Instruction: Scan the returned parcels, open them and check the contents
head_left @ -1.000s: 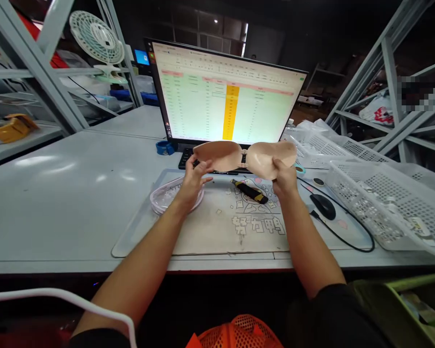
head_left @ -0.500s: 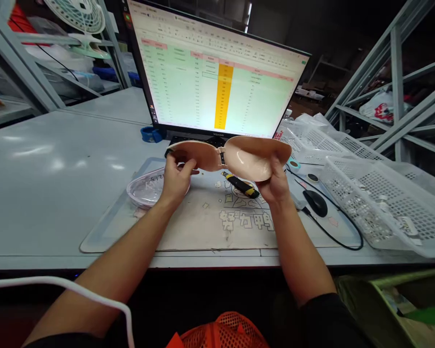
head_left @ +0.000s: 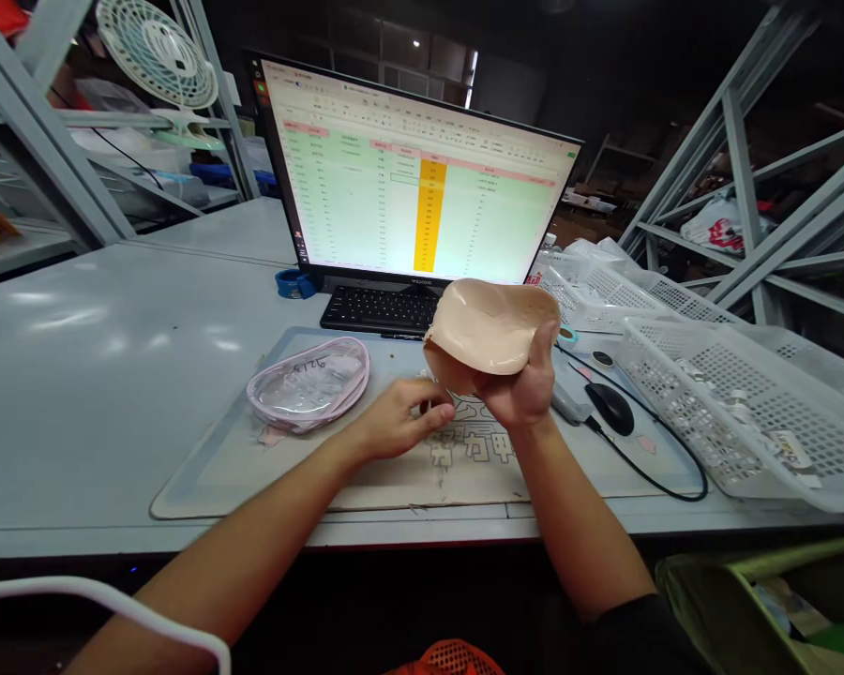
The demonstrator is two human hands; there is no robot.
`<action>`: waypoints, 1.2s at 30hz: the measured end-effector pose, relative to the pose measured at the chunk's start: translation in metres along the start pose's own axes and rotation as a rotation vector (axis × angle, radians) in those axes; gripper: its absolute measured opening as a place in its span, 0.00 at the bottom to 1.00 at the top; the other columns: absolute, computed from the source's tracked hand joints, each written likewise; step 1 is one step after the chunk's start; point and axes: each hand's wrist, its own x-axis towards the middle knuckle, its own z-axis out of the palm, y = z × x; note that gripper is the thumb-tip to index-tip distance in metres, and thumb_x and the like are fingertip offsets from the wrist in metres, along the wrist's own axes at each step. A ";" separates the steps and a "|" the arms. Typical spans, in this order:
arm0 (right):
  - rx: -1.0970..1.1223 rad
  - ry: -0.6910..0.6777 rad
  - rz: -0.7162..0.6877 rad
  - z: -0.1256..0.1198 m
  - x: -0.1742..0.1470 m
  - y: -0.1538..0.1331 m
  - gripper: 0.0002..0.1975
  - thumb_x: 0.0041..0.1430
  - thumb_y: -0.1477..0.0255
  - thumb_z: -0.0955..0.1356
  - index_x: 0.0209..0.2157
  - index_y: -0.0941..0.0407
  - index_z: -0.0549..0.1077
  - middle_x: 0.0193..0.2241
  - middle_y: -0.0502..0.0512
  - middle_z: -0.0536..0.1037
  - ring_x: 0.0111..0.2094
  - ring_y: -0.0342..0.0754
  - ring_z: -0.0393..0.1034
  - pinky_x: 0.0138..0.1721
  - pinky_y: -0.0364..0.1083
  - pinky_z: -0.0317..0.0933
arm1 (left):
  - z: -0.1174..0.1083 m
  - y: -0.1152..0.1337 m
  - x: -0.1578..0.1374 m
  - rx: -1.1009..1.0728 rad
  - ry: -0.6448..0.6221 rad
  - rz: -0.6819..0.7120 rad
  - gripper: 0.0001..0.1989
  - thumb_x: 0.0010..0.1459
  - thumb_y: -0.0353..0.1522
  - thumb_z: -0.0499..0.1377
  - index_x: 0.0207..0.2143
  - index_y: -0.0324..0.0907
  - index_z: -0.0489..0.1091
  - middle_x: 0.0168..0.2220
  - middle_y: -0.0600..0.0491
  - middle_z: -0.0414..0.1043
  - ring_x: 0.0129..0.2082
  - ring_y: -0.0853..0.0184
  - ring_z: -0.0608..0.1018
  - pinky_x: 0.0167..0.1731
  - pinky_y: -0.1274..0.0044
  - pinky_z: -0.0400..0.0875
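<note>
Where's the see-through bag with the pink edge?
In the head view, the see-through bag lies on the left part of the desk mat, in front of the black keyboard and towards its left end.

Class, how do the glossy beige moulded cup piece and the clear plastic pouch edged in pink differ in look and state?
The glossy beige moulded cup piece looks opaque; the clear plastic pouch edged in pink is see-through. The cup piece is held up in the right hand; the pouch lies on the pale printed desk mat. The pouch bears dark handwritten marks; the cup piece shows none. Both have rounded outlines.
</note>
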 end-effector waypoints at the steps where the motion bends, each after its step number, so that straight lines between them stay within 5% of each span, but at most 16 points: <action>1: 0.002 -0.008 0.015 0.002 -0.002 0.002 0.52 0.57 0.28 0.51 0.70 0.46 0.60 0.63 0.61 0.71 0.66 0.63 0.64 0.58 0.61 0.71 | 0.003 -0.003 0.000 -0.130 -0.077 -0.046 0.30 0.70 0.56 0.53 0.39 0.39 0.77 0.37 0.46 0.79 0.37 0.61 0.78 0.40 0.70 0.71; 4: 0.064 -0.058 0.074 0.008 -0.006 0.006 0.55 0.55 0.26 0.52 0.71 0.48 0.59 0.63 0.63 0.71 0.67 0.65 0.62 0.60 0.63 0.69 | 0.009 -0.012 0.002 -0.531 -0.112 -0.133 0.46 0.60 0.69 0.47 0.52 0.38 0.76 0.48 0.38 0.79 0.40 0.56 0.81 0.37 0.70 0.75; 8: 0.150 -0.141 0.089 0.013 -0.009 0.011 0.55 0.53 0.26 0.55 0.71 0.46 0.59 0.64 0.63 0.70 0.70 0.66 0.57 0.63 0.66 0.66 | 0.002 -0.009 0.007 -0.872 0.175 -0.163 0.53 0.56 0.72 0.43 0.65 0.43 0.66 0.52 0.37 0.79 0.50 0.50 0.81 0.44 0.64 0.79; 13: 0.225 -0.321 0.144 0.018 -0.012 0.019 0.53 0.54 0.27 0.58 0.72 0.44 0.58 0.69 0.60 0.66 0.72 0.65 0.54 0.65 0.67 0.63 | -0.016 -0.002 0.015 -0.916 0.690 -0.068 0.37 0.64 0.61 0.56 0.61 0.45 0.69 0.55 0.42 0.78 0.59 0.50 0.77 0.57 0.61 0.75; 18: 0.199 -0.418 0.210 0.015 -0.012 0.025 0.51 0.54 0.31 0.66 0.73 0.40 0.56 0.72 0.57 0.60 0.69 0.65 0.59 0.62 0.67 0.67 | -0.032 -0.016 0.015 -0.778 1.111 -0.048 0.25 0.56 0.47 0.72 0.51 0.44 0.75 0.48 0.47 0.81 0.57 0.50 0.80 0.58 0.63 0.76; 21: 0.126 -0.397 0.207 0.008 -0.008 0.023 0.50 0.55 0.31 0.65 0.72 0.44 0.59 0.66 0.61 0.70 0.66 0.65 0.65 0.58 0.64 0.70 | -0.038 -0.019 0.011 -0.655 1.060 -0.032 0.24 0.57 0.46 0.71 0.49 0.41 0.77 0.44 0.45 0.82 0.55 0.49 0.80 0.58 0.62 0.76; 25: 0.012 -0.302 0.181 -0.009 -0.001 0.013 0.47 0.56 0.32 0.65 0.65 0.49 0.69 0.56 0.63 0.79 0.58 0.63 0.74 0.54 0.60 0.72 | -0.036 -0.009 0.006 -0.433 0.827 -0.069 0.24 0.61 0.48 0.67 0.48 0.38 0.78 0.43 0.44 0.82 0.52 0.50 0.81 0.55 0.63 0.76; 30: -0.194 -0.262 0.214 -0.024 0.002 -0.001 0.35 0.58 0.42 0.72 0.58 0.49 0.75 0.52 0.59 0.82 0.47 0.54 0.79 0.46 0.51 0.74 | -0.027 0.002 0.000 -0.266 0.501 -0.130 0.25 0.66 0.49 0.62 0.51 0.37 0.78 0.47 0.42 0.81 0.52 0.50 0.80 0.54 0.64 0.75; 36: -0.409 -0.326 0.275 -0.021 -0.002 -0.004 0.28 0.59 0.54 0.77 0.56 0.52 0.76 0.47 0.59 0.84 0.47 0.56 0.79 0.45 0.51 0.73 | -0.020 0.001 -0.001 -0.212 0.343 -0.156 0.25 0.66 0.49 0.62 0.54 0.39 0.76 0.53 0.42 0.79 0.53 0.50 0.80 0.54 0.63 0.75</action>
